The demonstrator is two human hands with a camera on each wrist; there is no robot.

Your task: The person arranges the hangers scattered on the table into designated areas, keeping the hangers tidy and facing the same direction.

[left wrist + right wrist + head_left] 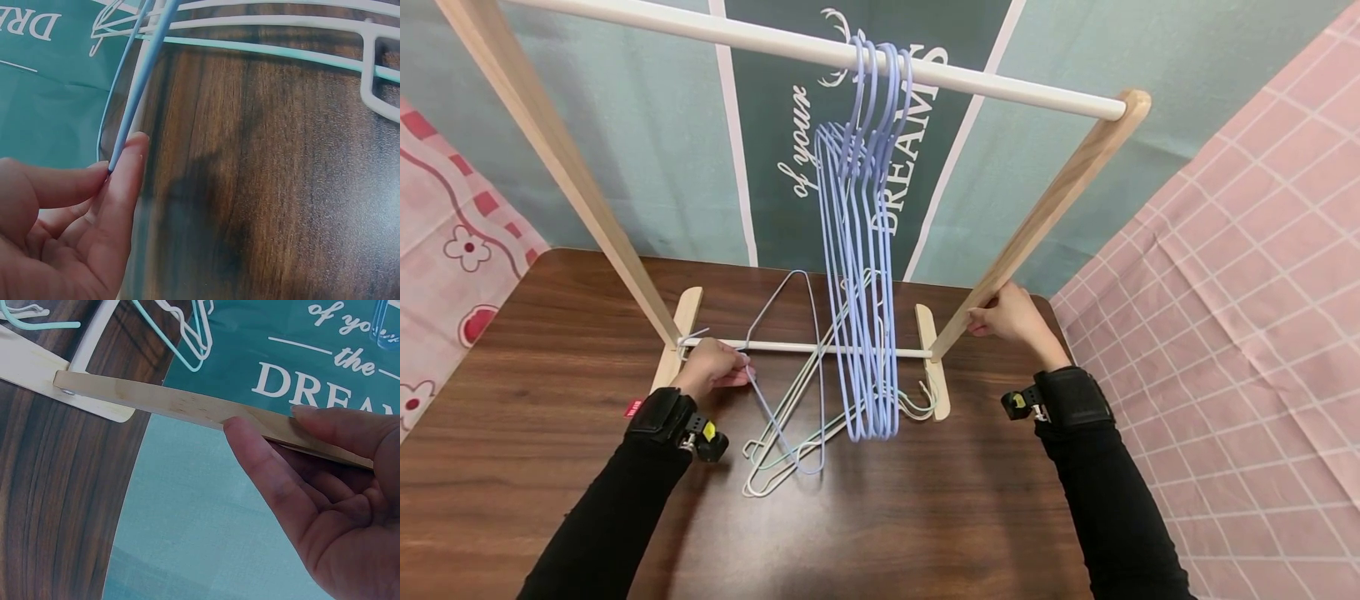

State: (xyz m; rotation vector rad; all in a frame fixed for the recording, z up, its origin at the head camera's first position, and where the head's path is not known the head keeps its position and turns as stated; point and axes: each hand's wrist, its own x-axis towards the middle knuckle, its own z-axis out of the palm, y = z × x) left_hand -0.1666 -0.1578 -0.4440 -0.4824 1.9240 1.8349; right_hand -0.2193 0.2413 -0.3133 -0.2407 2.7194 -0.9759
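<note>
My left hand [718, 365] pinches a light blue hanger [139, 87] between thumb and fingers, low by the rack's left foot. The hanger's hook points left, towards the left post, and its body spreads to the right over other hangers. On the right, my right hand [1011, 318] holds the wooden right post [169, 402] of the clothes rack near its lower end, thumb on one side and fingers on the other. Several light blue hangers [855, 162] hang bunched on the rack's white top rail [722, 29].
White hangers [275, 25] and a mint green hanger [269, 50] lie crossed on the dark wooden table [887, 533], beneath the hanging bunch. The rack's white lower bar [917, 353] joins its wooden feet. Printed cloth [1052, 67] hangs behind, with pink cloth at both sides.
</note>
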